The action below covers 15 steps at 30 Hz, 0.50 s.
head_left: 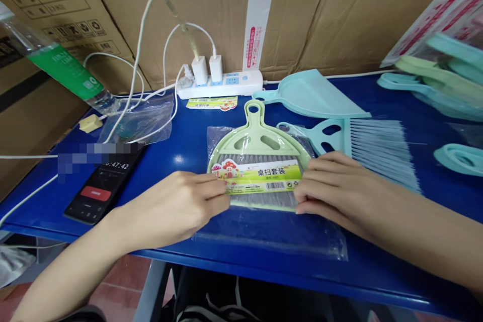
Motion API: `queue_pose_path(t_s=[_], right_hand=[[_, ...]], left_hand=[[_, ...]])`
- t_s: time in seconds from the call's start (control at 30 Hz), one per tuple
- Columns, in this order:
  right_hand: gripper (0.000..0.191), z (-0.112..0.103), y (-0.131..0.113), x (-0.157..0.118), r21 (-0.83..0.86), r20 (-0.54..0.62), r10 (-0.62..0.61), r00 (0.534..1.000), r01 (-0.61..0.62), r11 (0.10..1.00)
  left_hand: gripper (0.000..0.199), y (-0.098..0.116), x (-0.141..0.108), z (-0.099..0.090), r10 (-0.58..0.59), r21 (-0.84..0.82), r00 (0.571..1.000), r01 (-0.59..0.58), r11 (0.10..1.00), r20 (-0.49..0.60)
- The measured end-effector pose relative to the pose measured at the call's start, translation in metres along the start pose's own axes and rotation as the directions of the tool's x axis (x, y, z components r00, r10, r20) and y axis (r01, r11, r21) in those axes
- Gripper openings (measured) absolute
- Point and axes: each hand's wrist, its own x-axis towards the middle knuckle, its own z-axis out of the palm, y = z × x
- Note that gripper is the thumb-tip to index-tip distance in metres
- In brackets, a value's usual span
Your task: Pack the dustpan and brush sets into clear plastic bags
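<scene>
A light green dustpan and brush set (260, 148) lies in a clear plastic bag (271, 239) on the blue table, its handle pointing away from me. Across its grey bristles sits a printed label (264, 177) with mushroom pictures. My left hand (192, 204) pinches the left side of the bagged set at the label's end. On the opposite side, my right hand (326, 186) has its fingers curled closed over the right edge by the label. Both thumbs are near the set's lower edge. The bag's open-looking lower part spreads flat toward me.
A blue dustpan (313, 93) and blue brush (373, 143) lie behind and right. More sets (433, 78) are at far right. A power strip (234, 83) with cables, a loose label (211, 102), a phone (100, 186) and a tilted bottle (64, 68) stand or lie left and behind.
</scene>
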Motion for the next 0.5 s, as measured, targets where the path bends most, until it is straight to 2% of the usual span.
queue_pose_path(t_s=[0.27, 0.4, 0.5], right_hand=[[0.037, -0.008, 0.004, -0.002, 0.000, -0.021, -0.032, 0.999, 0.032, 0.999], [0.038, -0.015, 0.002, -0.002, -0.046, 0.051, -0.023, 0.998, 0.026, 0.999], [0.038, -0.021, -0.004, -0.002, -0.061, 0.058, -0.015, 0.998, 0.019, 0.998]], left_hand=[[0.019, -0.004, -0.006, -0.005, -0.074, -0.129, 0.997, 0.078, 0.989, 0.035], [0.017, -0.005, -0.008, -0.008, -0.096, -0.160, 0.994, 0.105, 0.982, 0.058], [0.018, -0.005, -0.009, -0.011, -0.098, -0.149, 0.993, 0.107, 0.983, 0.072]])
